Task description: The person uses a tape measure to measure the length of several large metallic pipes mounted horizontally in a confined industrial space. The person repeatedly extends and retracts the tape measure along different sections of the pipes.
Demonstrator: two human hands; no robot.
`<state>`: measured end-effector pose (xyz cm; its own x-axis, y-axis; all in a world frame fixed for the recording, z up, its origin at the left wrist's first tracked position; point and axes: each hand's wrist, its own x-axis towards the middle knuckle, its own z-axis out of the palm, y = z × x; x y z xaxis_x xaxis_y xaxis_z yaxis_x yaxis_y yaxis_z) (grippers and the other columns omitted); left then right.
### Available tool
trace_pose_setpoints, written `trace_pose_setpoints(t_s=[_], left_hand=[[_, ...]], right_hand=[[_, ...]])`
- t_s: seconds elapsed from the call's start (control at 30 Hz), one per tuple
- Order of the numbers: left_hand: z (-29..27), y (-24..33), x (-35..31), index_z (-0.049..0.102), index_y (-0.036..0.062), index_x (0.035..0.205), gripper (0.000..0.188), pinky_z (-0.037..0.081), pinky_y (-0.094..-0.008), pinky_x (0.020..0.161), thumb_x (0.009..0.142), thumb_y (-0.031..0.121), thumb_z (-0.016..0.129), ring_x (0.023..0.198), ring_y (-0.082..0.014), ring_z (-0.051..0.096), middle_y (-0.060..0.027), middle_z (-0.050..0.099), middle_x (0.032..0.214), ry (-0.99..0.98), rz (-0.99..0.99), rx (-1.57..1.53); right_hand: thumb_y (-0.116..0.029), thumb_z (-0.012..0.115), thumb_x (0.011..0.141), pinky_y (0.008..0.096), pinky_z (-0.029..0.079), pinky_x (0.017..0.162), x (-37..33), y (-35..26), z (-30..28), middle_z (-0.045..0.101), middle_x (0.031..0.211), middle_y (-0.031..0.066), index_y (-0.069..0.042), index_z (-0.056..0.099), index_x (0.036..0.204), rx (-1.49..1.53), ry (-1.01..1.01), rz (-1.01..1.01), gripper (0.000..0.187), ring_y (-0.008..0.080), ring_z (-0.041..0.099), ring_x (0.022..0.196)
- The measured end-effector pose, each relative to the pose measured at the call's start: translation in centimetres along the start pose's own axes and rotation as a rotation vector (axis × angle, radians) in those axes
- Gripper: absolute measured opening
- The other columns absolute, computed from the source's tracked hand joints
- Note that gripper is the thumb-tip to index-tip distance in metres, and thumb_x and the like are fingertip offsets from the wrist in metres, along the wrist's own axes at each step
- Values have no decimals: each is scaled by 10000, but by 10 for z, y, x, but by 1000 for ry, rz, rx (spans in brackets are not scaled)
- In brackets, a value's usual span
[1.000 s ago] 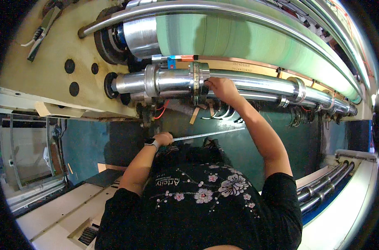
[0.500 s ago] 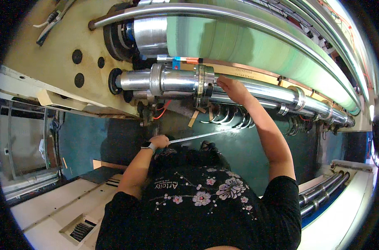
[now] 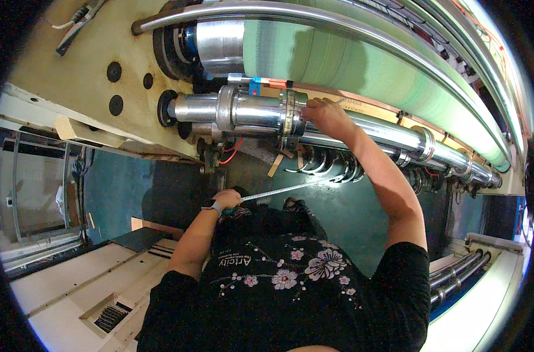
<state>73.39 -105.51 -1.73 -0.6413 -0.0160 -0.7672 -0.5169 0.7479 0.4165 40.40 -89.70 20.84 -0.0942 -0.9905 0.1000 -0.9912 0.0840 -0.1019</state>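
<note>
My left hand (image 3: 227,199) is closed at hip height around the end of a white measuring tape (image 3: 279,190). The tape's blade runs out rightward toward several dark curved parts below the shaft. On the steel shaft (image 3: 258,111) sits a broad ring collar (image 3: 290,117), with a second metal ring (image 3: 226,108) farther left. My right hand (image 3: 330,119) reaches up to the right side of the broad collar. Its fingers are bent and pressed together there; whatever they may hold is hidden.
A large green-covered roller (image 3: 361,64) and a thin steel bar (image 3: 314,16) run above the shaft. The cream machine side frame (image 3: 85,70) stands at left. Dangling orange-red wires (image 3: 232,154) and curved parts (image 3: 323,164) hang beneath. White cabinets lie behind me.
My right hand's fingers have curled in more tightly beside the collar. My left hand stays closed on the tape. The whole view has shifted slightly.
</note>
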Motion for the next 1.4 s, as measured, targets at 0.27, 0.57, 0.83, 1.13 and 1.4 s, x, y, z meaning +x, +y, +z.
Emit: trace_pose_setpoints(t_s=[0.27, 0.57, 0.83, 1.13, 1.4], left_hand=[[-9, 11, -9, 628, 101, 722, 272, 423, -429, 677, 794, 332, 506, 776, -313, 547, -125, 588, 779, 56, 38, -2], [-1, 1, 3, 609, 76, 750, 312, 412, -448, 685, 823, 345, 468, 773, -321, 532, -141, 569, 779, -29, 31, -26], [-2, -4, 9, 613, 124, 847, 295, 441, -415, 710, 785, 378, 478, 782, -298, 570, -105, 610, 798, -21, 35, 39], [11, -21, 28, 620, 117, 808, 303, 440, -404, 700, 772, 378, 472, 761, -293, 569, -93, 607, 790, -3, 57, 59], [15, -46, 60, 617, 111, 882, 330, 386, -521, 765, 814, 383, 442, 911, -342, 525, -134, 577, 962, -57, 63, 12]], right_hand=[[-149, 473, 783, 411, 447, 756, 12, -3, -10, 586, 839, 110, -110, 576, 864, -94, -196, 25, 136, 283, 576, 835], [-185, 423, 826, 446, 458, 556, -22, -18, 32, 586, 729, 173, -75, 520, 884, 216, 76, 288, 158, 357, 576, 664], [-189, 502, 818, 465, 399, 502, -26, -25, 46, 532, 635, 206, -49, 466, 791, 268, 183, 380, 147, 395, 524, 612], [-164, 502, 821, 463, 389, 504, -25, -28, 42, 519, 629, 213, -39, 458, 785, 312, 185, 388, 138, 406, 517, 618], [-217, 421, 873, 339, 391, 459, -30, -60, 68, 486, 570, 143, -31, 451, 800, 885, 384, 731, 203, 245, 506, 486]])
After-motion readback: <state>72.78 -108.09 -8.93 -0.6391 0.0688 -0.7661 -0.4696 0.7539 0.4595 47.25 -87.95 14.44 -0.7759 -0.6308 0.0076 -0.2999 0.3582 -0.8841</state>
